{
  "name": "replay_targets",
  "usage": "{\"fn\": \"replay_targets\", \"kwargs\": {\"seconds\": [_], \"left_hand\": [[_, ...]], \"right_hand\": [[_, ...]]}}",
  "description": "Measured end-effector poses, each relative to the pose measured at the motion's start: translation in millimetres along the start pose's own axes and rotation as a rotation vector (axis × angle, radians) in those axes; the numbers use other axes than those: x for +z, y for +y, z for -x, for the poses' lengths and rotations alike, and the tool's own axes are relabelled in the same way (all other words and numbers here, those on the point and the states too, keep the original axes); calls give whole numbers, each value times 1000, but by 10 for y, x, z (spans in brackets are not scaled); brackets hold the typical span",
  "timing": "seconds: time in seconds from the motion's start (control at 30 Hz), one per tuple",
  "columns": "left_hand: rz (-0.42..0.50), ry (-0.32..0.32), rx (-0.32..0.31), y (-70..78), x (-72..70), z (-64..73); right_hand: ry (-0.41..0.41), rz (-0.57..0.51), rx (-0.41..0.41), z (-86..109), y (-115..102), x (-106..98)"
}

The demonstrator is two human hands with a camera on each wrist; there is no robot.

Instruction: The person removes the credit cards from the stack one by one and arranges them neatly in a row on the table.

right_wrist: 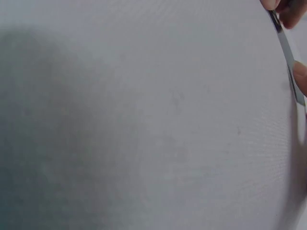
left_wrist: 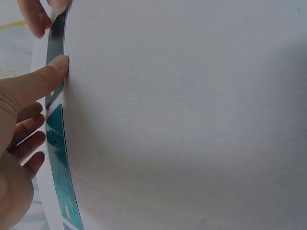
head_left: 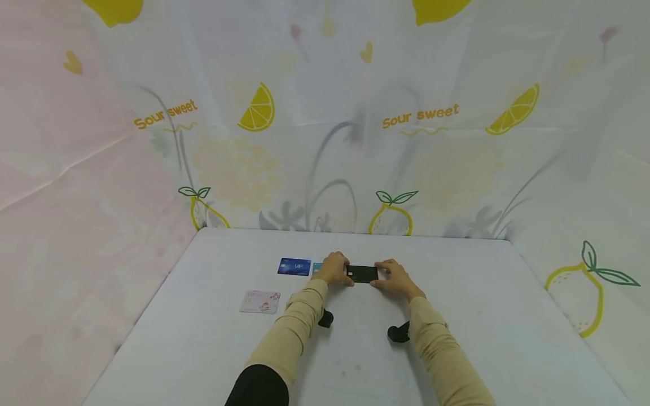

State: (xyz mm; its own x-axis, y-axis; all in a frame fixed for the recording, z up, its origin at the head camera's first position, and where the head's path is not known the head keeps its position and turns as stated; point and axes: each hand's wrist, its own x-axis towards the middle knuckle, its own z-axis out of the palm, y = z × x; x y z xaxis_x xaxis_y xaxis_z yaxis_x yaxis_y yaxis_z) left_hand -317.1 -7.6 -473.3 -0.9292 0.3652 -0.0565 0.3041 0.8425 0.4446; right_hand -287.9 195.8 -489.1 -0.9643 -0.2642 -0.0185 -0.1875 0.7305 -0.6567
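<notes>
A black bank card (head_left: 363, 274) lies flat at the back middle of the white table, with a small chip near its left end. My left hand (head_left: 332, 269) pinches its left end, thumb at the near edge and forefinger at the far edge. At the opposite end my right hand (head_left: 398, 279) grips the card the same way. Beside it, a teal card (left_wrist: 61, 163) lies under the left hand's loose fingers, mostly hidden in the head view. Left of that is a blue card (head_left: 294, 267) marked VIP.
A pink card (head_left: 260, 301) with a small picture lies nearer, left of the left forearm. The white table (head_left: 203, 355) meets a lemon-printed cloth (head_left: 304, 169) at the back and sides. Black wrist-camera parts (head_left: 399, 332) stick out by the sleeves.
</notes>
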Motion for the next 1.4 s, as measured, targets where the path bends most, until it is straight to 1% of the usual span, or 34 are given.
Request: {"fn": "replay_targets", "kwargs": {"seconds": [0.07,0.17,0.3,0.4,0.53,0.67,0.8,0.97,1.13,1.4], "left_hand": [[-8,9,10,-13,9,-1],[4,20,28,-37,10,11],[94,25,33,-76,4,55],[174,42,39,-105,2,96],[226,98,88,-136,-5,143],[274,156,137,-146,-22,194],[347,172,156,-139,-56,242],[433,175,176,-125,-102,332],[449,178,207,-121,-134,438],[473,153,250,-158,-228,607]], "right_hand": [[13,-45,5,13,10,2],[45,-101,3,36,20,8],[100,-142,-9,78,18,6],[135,-159,-14,110,9,1],[189,-183,-12,138,-6,-5],[249,-196,-46,170,-21,-11],[291,-242,-69,213,-50,-16],[306,-290,-58,265,-113,-5],[308,-314,-50,325,-194,2],[296,-292,-76,431,-316,27]]}}
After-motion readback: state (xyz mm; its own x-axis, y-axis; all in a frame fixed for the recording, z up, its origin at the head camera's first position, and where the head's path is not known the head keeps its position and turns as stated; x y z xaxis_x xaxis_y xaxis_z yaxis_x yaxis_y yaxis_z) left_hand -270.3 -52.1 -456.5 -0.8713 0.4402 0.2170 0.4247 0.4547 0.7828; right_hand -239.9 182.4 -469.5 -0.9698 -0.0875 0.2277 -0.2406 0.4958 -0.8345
